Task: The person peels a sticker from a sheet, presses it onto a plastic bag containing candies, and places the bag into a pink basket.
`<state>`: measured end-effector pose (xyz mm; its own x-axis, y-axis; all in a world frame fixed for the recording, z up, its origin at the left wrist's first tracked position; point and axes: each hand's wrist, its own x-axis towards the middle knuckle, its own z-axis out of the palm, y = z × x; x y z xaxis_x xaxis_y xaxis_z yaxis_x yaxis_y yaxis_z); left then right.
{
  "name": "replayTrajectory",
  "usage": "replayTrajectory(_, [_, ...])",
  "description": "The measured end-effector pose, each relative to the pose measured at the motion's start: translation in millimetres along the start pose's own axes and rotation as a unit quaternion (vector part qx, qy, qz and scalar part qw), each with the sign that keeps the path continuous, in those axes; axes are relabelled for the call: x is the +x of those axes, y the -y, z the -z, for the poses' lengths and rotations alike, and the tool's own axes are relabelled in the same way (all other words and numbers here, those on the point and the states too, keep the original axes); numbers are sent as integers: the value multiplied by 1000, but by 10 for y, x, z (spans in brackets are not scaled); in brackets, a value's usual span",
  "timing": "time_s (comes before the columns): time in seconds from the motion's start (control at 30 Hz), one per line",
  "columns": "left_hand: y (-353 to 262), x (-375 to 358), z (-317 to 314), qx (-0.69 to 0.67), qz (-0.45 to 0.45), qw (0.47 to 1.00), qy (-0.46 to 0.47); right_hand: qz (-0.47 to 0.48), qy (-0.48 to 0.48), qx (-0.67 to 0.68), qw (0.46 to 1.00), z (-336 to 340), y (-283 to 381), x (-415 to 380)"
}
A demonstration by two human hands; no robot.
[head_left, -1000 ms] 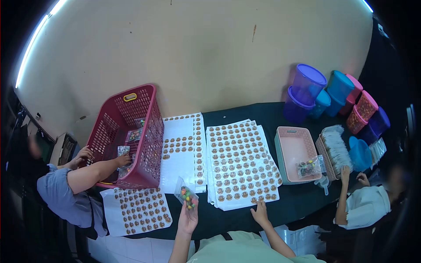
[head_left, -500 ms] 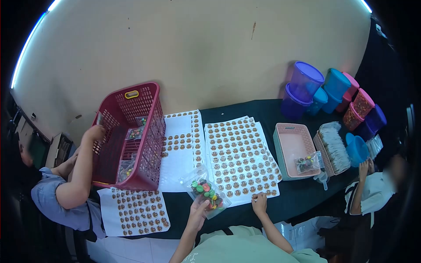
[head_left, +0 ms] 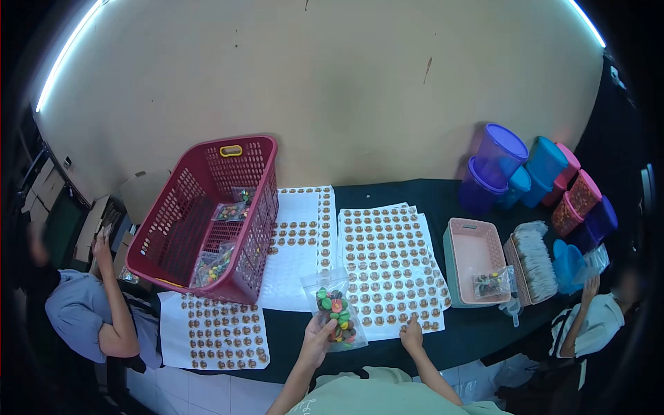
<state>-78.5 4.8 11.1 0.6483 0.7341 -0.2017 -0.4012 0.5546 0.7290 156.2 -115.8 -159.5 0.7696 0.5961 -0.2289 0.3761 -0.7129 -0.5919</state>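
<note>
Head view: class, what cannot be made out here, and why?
Head view: print on the round stickers, too small.
Head view: most fingers of the left hand, hidden behind the bag of colourful pieces.
Head view: what the far-left co-worker's hand holds, too small and blurred.
Head view: lower part of the green shirt, cut off by the bottom edge.

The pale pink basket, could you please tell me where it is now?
In the head view, the pale pink basket is right of centre, between the stacked printed sheets and the narrower basket.
</note>
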Motion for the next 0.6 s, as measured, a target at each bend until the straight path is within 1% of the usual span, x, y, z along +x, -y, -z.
replayTrajectory(0.03, [-8,1,-17,0,-1,1000,0,1,0,0,1000,-17,-30,13])
replayTrajectory(0.1, [6,-15,-21,18,-10,1000,-12,80,-12,-56,995,-53,-87,-14])
replayTrajectory(0.13, [32,-19,1,18,-10,1000,-13,80,-11,-56,995,-47,-75,-23])
replayTrajectory(0.2, [70,-19,27,72,-21,997,-26,110,-30,-52,992,-14,-28,-96])
replayTrajectory(0.23, [61,-29,18,72,-20,997,-27,110,-30,-52,992,0,15,-142])
replayTrajectory(0.3, [20,-60,-15,-26,23,999,-8,129,-72,-77,986,12,96,-212])
replayTrajectory(0.33, [41,-29,14,-26,22,999,-8,130,-72,-76,986,7,100,-229])
replayTrajectory(0.37, [88,22,67,-128,36,990,-38,141,-75,-84,984,-6,86,-252])
replayTrajectory(0.4, [124,58,102,-230,49,970,-66,152,-78,-93,981,-19,68,-258])
replayTrajectory(0.43, [149,71,127,-231,47,970,-64,155,-80,-93,980,-30,51,-242])
replayTrajectory(0.53, [159,125,160,-252,44,964,-73,81,-18,-84,993,-9,49,-161])
replayTrajectory(0.6, [167,126,171,-286,50,954,-80,74,-23,-78,994,6,75,-172])
